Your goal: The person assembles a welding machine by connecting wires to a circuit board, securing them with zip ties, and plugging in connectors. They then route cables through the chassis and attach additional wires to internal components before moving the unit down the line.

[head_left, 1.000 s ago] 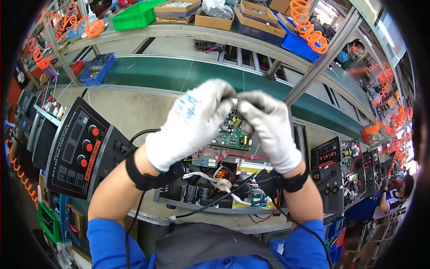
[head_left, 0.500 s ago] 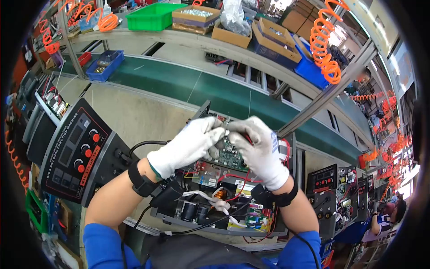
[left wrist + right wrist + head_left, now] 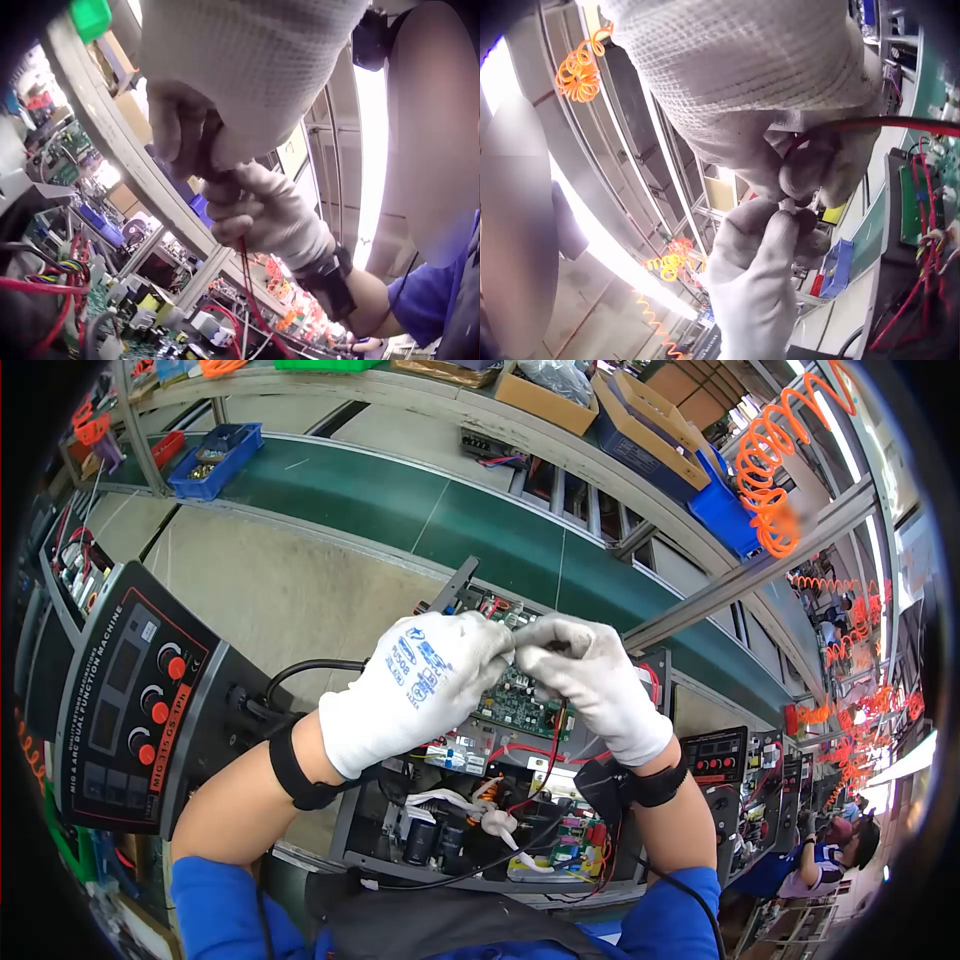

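Both hands wear white gloves and meet fingertip to fingertip above a green circuit board (image 3: 520, 705) in an opened machine chassis. The right hand (image 3: 600, 685) pinches red and black wires (image 3: 900, 124), which run down from its fingers. In the right wrist view the left hand (image 3: 754, 281) pinches a small white piece (image 3: 786, 204) against the right fingertips. Printed blue marks show on the back of the left hand (image 3: 420, 680) in the head view. Fingers hide most of the small piece.
A machine with red knobs (image 3: 130, 700) stands at the left, tilted. Behind the chassis run a green conveyor (image 3: 390, 515) and a shelf with boxes (image 3: 545, 400). An orange coiled hose (image 3: 765, 490) hangs at the right. Capacitors and cables fill the chassis front.
The hands, apart from the view's shift, have lowered toward the chassis and stay together. The red wire below the right hand now shows plainly. The view has turned and the shelf sits higher.
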Demonstrator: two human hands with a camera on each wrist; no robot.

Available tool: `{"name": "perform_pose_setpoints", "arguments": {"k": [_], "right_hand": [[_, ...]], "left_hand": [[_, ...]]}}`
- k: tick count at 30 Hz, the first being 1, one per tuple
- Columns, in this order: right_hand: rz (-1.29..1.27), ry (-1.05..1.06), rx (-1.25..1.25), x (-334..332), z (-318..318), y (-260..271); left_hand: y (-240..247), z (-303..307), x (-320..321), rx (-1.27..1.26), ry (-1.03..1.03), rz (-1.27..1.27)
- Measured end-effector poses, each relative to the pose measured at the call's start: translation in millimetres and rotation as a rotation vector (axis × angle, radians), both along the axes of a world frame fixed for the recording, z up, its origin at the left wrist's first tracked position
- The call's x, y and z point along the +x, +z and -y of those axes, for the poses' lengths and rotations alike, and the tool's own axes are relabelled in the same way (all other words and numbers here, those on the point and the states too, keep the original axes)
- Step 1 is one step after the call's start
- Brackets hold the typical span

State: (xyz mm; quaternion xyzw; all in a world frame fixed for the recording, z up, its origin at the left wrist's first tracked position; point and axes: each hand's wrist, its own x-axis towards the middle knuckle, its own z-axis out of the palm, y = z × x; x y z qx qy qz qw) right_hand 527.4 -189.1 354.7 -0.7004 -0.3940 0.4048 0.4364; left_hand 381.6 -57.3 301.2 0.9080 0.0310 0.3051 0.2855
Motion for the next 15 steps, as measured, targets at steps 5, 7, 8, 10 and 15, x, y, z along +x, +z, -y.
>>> {"name": "perform_pose_setpoints", "arguments": {"k": [5, 7, 8, 10, 15], "right_hand": [[0.973, 0.394, -0.111, 29.6, 29.6, -76.4], [1.096, 0.42, -0.157, 30.1, 39.9, -94.7], [1.088, 0.419, -0.157, 30.3, 41.0, -98.7], [1.114, 0.417, -0.16, 28.2, 39.5, -104.3], [1.173, 0.466, -0.271, 19.3, 28.1, -101.5]], "left_hand": [[11.6, 10.6, -41.3, 0.022, 0.003, -0.31], [25.9, 21.9, -70.5, -0.008, -0.113, -0.605], [22.7, 25.0, -83.9, -0.028, -0.136, -0.594], [12.5, 30.6, -107.9, -0.034, -0.124, -0.584], [8.6, 28.7, -143.2, -0.097, 0.029, -0.604]]}}
